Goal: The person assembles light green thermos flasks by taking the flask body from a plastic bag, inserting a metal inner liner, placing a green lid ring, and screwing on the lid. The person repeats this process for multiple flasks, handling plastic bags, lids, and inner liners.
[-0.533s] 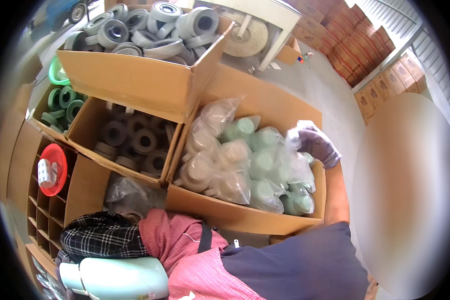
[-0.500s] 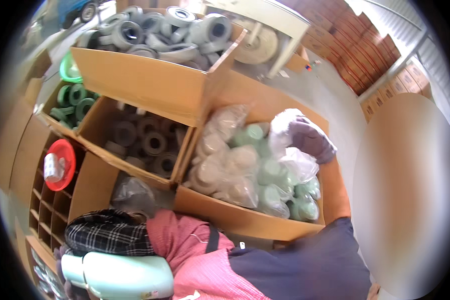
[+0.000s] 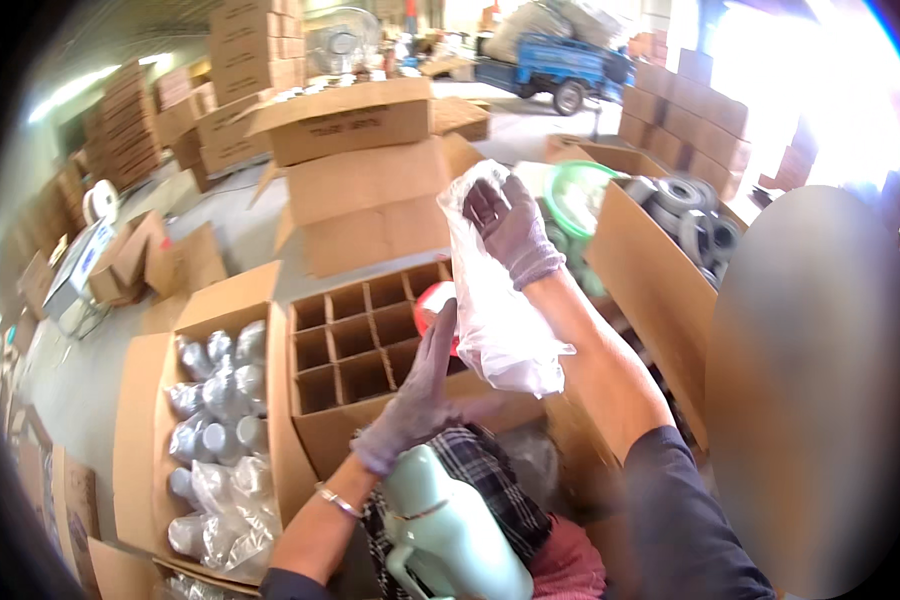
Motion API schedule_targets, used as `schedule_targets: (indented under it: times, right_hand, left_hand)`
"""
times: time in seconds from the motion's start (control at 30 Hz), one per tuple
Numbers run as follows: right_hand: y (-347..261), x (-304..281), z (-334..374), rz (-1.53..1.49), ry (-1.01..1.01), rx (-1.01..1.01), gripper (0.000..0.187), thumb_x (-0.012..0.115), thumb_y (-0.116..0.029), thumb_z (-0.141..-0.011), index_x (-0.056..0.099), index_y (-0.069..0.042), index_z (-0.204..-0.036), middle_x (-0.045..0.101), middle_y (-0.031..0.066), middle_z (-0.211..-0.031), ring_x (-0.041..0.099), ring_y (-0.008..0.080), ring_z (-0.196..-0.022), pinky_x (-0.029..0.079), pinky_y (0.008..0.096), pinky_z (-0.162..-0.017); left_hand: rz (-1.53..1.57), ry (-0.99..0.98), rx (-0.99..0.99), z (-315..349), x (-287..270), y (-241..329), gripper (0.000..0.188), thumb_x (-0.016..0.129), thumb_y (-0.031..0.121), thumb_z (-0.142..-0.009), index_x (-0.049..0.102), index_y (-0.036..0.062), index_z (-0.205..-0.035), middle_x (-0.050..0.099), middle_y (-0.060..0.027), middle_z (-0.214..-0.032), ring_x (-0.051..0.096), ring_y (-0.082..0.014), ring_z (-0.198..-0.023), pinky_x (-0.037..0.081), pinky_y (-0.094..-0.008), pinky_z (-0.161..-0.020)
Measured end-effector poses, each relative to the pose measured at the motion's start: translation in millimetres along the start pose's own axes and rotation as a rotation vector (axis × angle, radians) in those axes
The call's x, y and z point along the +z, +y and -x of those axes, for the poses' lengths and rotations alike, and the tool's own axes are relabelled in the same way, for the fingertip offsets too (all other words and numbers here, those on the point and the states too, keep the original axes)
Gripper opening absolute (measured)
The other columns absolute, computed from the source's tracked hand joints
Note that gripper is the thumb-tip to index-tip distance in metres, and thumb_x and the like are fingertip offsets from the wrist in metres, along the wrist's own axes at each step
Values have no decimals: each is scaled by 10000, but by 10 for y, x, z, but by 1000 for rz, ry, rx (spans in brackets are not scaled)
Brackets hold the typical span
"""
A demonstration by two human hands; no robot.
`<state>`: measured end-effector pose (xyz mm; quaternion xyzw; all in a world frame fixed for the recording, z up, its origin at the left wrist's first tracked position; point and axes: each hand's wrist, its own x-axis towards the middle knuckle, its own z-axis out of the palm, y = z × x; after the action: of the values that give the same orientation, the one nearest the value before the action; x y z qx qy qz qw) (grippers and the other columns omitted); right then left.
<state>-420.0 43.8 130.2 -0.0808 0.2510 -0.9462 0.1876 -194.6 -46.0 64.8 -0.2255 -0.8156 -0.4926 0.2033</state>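
My right hand (image 3: 515, 228), in a grey-lilac glove, is raised at the middle with its fingers curled into the top of a white plastic bag (image 3: 500, 330). The bag hangs down toward my left hand (image 3: 418, 400), also gloved, whose fingers are stretched out and pressed side by side, just left of the bag. Below that hand a pale mint vacuum jug (image 3: 460, 540) with a handle lies tilted across my lap, on black plaid cloth (image 3: 485, 465) and pink cloth (image 3: 570, 565). Behind the bag, a red round plastic piece (image 3: 433, 303) is partly hidden.
A divided carton (image 3: 340, 435) stands beyond my left hand. Left of it is an open carton (image 3: 142, 450) of bagged silvery bottles. A green basin (image 3: 550, 200) and a carton of grey ring-shaped parts (image 3: 680, 200) are at the right. A large blurred shape (image 3: 820, 400) blocks the right edge.
The view has swung left, from the carton of bagged mint parts to the divided carton. Both gloved hands now show, the right one holding up a white plastic bag. The jug remains on my lap.
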Motion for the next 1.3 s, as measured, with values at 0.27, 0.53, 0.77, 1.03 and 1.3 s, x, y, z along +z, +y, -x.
schedule_targets:
  times: [0.27,0.53,0.77,1.03,1.3]
  right_hand:
    - [837,-83,210,1212,-78,-370,524,613,-375,-964,513,5,-1310,603,165,-1178,597,242,-1049,488,351,-893]
    - [1078,-998,956,1414,-347,-163,878,801,-246,-780,325,-22,-1483,618,257,-1194,644,346,-1085,504,394,-920]
    - [1002,-1555,1053,1814,-180,-543,250,609,-77,-865,639,-10,-1105,691,102,-835,664,211,-725,524,319,-673]
    - [952,-877,1107,1043,-202,19,363,616,-188,-939,598,16,-1240,678,86,-965,625,115,-865,514,264,-777]
    - [987,-1235,1218,1560,-201,-174,437,714,-122,-859,583,-4,-1258,671,186,-1013,669,253,-921,526,388,-788]
  left_hand:
    - [485,780,-529,-55,-323,-967,297,687,284,-945,696,-11,-917,647,26,-772,533,-38,-638,439,-219,-565]
    - [723,491,-659,409,-228,-1007,361,559,300,-1003,700,-8,-1130,679,7,-928,578,-56,-842,470,-232,-765]
    - [433,739,-501,855,-305,-507,410,486,301,-1023,648,-72,-971,400,58,-571,408,-59,-539,483,-260,-639]
    - [452,143,-849,515,-302,-240,332,528,300,-1010,652,4,-1094,664,-43,-878,633,-116,-778,518,-264,-703]
    - [1033,693,-373,909,-37,-625,292,515,264,-1004,628,27,-1131,719,-130,-951,697,-232,-904,513,-414,-981]
